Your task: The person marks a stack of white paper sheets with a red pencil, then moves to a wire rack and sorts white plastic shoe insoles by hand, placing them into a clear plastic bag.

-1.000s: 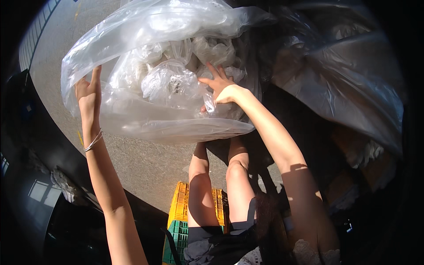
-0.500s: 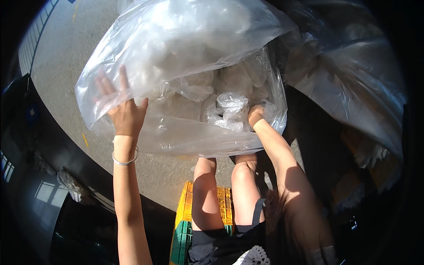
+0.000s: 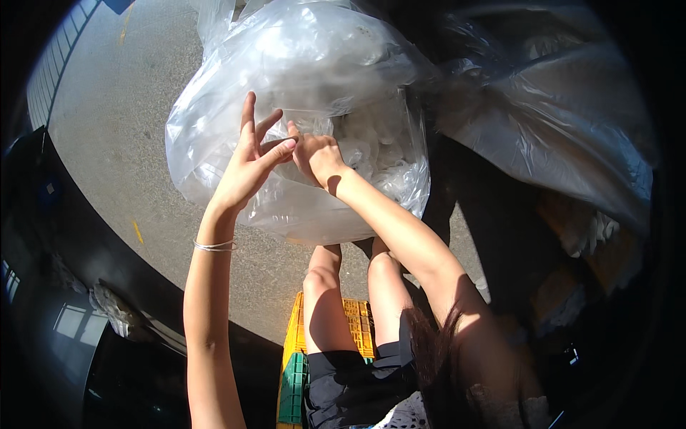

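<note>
In front of my knees stands a large clear plastic bag [image 3: 300, 222], its mouth open toward me. Bunched clear plastic pieces [image 3: 368, 136] fill its inside. My left hand [image 3: 250, 164] is over the left part of the mouth, fingers spread apart, nothing visible in it. Right beside its thumb is my right hand [image 3: 318, 157], its fingers curled except one that points up. What those curled fingers hold, if anything, is hidden. A thin bangle [image 3: 214, 246] circles my left wrist.
Another big plastic bag [image 3: 543, 136] stands at the right, partly in shade. Below me are a yellow crate [image 3: 357, 322] and a green crate [image 3: 291, 390]. Grey concrete floor [image 3: 136, 157] spreads at the left, beside a dark glossy surface [image 3: 136, 286].
My right hand has come out of the bag's right side and moved left and up to my left hand. The left hand has shifted right. The bag's raised upper side has sunk.
</note>
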{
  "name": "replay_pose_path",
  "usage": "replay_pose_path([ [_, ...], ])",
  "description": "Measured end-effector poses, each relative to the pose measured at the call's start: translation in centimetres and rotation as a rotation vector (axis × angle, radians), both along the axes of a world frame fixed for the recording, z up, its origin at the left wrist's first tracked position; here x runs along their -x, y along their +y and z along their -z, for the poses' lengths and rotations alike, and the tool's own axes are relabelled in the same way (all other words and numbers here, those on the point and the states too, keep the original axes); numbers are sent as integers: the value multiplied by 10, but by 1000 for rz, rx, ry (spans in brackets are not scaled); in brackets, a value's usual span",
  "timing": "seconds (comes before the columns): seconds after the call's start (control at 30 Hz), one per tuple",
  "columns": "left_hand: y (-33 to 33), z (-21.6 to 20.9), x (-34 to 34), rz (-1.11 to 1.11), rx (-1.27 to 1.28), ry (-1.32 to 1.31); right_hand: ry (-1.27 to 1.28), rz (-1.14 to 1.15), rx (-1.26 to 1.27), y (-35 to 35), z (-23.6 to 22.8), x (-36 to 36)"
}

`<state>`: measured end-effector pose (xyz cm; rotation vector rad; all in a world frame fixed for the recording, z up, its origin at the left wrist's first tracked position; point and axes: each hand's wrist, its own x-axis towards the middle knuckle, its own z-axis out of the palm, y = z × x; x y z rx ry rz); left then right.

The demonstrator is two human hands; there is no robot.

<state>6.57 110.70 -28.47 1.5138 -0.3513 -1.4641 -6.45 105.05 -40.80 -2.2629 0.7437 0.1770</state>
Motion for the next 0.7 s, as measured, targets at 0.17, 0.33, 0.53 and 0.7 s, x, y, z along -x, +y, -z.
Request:
replay_pose_path([
  [0.17, -35, -46, -76, -374, -61, -307, -463, 434, -391, -43, -160, 113],
  [0.33, 0, -119, 16, -146, -454, -124, -864, 360, -667, -52, -393, 146],
  [0.53, 27, -159, 130, -597, 145, 826, -749, -180, -856, 63, -450, 280],
  [0.7, -49, -178, 199, -705, -36, 375, 477, 635, -457, 101, -345, 638],
])
